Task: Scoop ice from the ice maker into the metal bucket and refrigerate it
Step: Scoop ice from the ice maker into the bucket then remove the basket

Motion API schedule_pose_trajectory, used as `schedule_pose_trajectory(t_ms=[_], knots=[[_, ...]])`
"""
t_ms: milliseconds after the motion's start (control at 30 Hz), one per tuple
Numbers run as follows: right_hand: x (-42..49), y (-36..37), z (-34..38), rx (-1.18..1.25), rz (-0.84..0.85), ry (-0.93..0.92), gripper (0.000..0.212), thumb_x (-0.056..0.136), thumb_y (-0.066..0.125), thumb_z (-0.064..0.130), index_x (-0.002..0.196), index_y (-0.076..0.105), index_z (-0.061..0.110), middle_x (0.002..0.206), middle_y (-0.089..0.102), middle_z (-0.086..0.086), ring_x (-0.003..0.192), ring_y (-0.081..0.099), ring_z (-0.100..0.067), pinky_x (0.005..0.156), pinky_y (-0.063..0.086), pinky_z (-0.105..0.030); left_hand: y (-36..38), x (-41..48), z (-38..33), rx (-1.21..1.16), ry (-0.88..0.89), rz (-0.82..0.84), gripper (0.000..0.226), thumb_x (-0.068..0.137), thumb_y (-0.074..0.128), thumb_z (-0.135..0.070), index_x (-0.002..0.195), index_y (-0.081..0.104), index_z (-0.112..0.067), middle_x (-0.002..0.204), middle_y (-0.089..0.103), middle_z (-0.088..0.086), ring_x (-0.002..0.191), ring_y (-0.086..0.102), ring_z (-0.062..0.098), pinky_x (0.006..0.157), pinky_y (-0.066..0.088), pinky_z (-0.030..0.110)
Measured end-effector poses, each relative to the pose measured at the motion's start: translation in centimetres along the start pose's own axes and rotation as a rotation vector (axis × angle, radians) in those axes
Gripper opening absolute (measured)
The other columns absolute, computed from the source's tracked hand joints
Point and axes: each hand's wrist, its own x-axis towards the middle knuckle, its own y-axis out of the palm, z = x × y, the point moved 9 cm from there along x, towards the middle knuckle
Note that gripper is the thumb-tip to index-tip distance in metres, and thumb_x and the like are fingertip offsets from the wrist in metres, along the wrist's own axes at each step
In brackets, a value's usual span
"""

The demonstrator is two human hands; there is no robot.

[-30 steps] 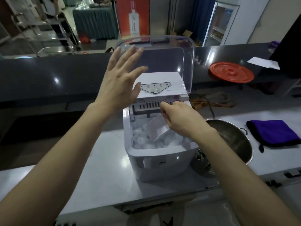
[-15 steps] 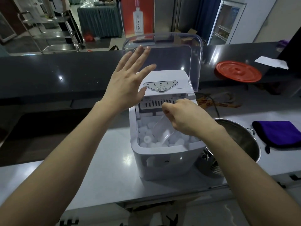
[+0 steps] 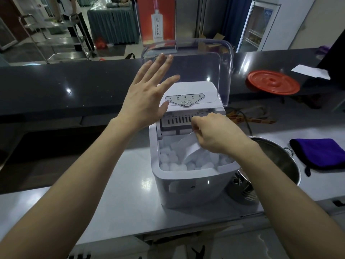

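Scooping step in hand. Right hand [image 3: 214,135] is curled round the handle of a clear plastic scoop [image 3: 190,148], fingers clamped on it. The scoop blade is pushed down among the white rounded ice pieces [image 3: 168,161] in the open bin of the white box-shaped ice maker [image 3: 186,187], which stands mid-way along the pale grey worktop [image 3: 121,193].

Left hand [image 3: 147,98] is spread flat, fingers straight and apart, holding nothing. It is up at the left side of the raised clear plastic lid [image 3: 205,58]; contact with the lid cannot be told.

Key relation: the round polished metal bucket [image 3: 280,161] sits on the worktop just beside the ice maker's right wall, partly hidden by the right forearm. No ice shows in the part of its inside that is visible. The scoop's long axis runs from the handle in the hand down and leftward into the ice, so its mouth faces away from the bucket. Right hand is the nearer one to the bucket.

Judgement: the load must be lifted clear of the bin and swung rightward over the right wall, mouth kept up or pieces will spill onto the worktop. Task is early; refrigeration not yet begun.

Also present: a folded purple cloth [image 3: 321,152] toward the worktop's right edge, beyond the bucket, and a red round plastic disc [image 3: 273,82] on the dark counter behind.
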Motion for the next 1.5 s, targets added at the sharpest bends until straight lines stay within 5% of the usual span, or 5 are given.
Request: schedule_pose_trajectory(t_ms=[467,967,1500], knots=[[-0.5,2.8,3.0,0.19,0.102,-0.081,0.004,0.106,0.054,0.025,0.105,0.053,0.029,0.097,0.065,-0.003,0.085,0.059,-0.025,0.072,0.057,-0.043,-0.2,0.0,0.0,-0.008,-0.004,0.023,0.074,0.091,0.077,-0.028,0.159,0.048,-0.024,0.181,0.011,0.011,0.168,0.005,0.028,0.136,0.008,0.048],[-0.3,4.3,1.7,0.284,0.188,0.11,0.009,0.103,0.052,0.02,0.101,0.059,0.025,0.104,0.065,-0.004,0.089,0.063,-0.028,0.082,0.06,-0.054,-0.6,0.1,-0.2,-0.017,0.003,0.041,0.074,0.093,0.079,-0.027,0.16,0.048,-0.023,0.181,0.012,0.013,0.168,0.006,0.03,0.136,0.008,0.048],[-0.2,-0.5,-1.9,0.367,0.007,0.201,0.009,0.105,0.059,0.023,0.1,0.065,0.026,0.099,0.065,0.006,0.088,0.061,-0.014,0.07,0.051,-0.034,-1.0,0.3,-0.9,-0.036,-0.043,0.042,0.056,0.104,0.066,-0.021,0.158,0.053,-0.022,0.18,0.016,0.013,0.168,0.008,0.031,0.136,0.006,0.049]])
